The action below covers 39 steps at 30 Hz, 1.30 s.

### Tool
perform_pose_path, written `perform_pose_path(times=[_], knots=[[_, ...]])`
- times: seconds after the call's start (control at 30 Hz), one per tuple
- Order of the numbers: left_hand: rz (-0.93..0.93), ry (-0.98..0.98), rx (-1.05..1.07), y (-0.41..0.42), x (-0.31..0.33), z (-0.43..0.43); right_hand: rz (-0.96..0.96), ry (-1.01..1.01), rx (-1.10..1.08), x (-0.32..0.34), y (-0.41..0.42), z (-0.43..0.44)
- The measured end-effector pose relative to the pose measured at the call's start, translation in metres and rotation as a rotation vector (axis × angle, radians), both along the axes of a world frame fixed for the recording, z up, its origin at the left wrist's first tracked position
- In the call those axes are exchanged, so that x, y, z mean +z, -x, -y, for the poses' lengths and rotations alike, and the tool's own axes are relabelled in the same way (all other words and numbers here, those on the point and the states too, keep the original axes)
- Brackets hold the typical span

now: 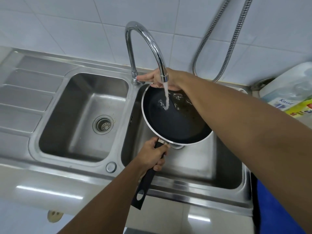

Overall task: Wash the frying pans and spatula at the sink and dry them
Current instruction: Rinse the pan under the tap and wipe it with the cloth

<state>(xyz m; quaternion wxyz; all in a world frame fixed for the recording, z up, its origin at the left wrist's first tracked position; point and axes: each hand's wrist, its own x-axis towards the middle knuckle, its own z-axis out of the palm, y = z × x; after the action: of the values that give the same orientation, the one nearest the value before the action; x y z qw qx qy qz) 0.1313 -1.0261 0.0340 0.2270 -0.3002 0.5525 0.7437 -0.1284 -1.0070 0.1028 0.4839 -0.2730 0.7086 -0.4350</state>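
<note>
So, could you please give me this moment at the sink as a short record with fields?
pan: frying pan held over the right basin
water: stream running from the tap into the pan
left hand: grips the pan's handle
right hand: fingers reach the tap's base; grip unclear
left basin: strainer in the drain
beside sink: plastic jug at the right edge

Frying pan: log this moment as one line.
stage: rinsing | frying pan: under running tap, over right basin | left hand: grips handle | right hand: at tap base, grip unclear
</note>
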Motion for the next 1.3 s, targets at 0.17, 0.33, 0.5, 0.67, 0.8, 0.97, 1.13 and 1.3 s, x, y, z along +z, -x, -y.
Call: perform_pose_path(times=[0.17,0.33,0.5,0.67,0.8,0.97,1.13,1.3], knots=[[-0.003,0.020,0.030,-0.001,0.001,0.003,-0.206,0.058,-0.580,-0.021,-0.003,-0.019],[-0.013,0.064,0.028,0.004,0.005,0.003,-0.549,-0.064,-0.137,-0.070,-0.083,-0.075],[-0.036,0.102,-0.027,0.007,0.012,0.001,-0.798,-0.252,0.017,-0.106,-0.098,-0.096],[-0.048,0.168,-0.063,-0.005,0.017,-0.001,-0.761,-0.444,-0.104,-0.098,-0.067,-0.102],[-0.065,0.201,-0.043,-0.007,0.022,0.000,-0.867,-0.178,0.143,-0.093,-0.103,-0.100],[-0.086,0.258,-0.044,-0.010,0.025,0.007,-0.728,-0.258,0.176,-0.108,-0.126,-0.145],[-0.111,0.305,-0.060,-0.009,0.028,0.008,-0.750,-0.553,0.050,-0.112,-0.121,-0.171],[-0.115,0.320,-0.086,-0.014,0.029,0.013,-0.757,-0.464,-0.218,-0.104,-0.099,-0.142]])
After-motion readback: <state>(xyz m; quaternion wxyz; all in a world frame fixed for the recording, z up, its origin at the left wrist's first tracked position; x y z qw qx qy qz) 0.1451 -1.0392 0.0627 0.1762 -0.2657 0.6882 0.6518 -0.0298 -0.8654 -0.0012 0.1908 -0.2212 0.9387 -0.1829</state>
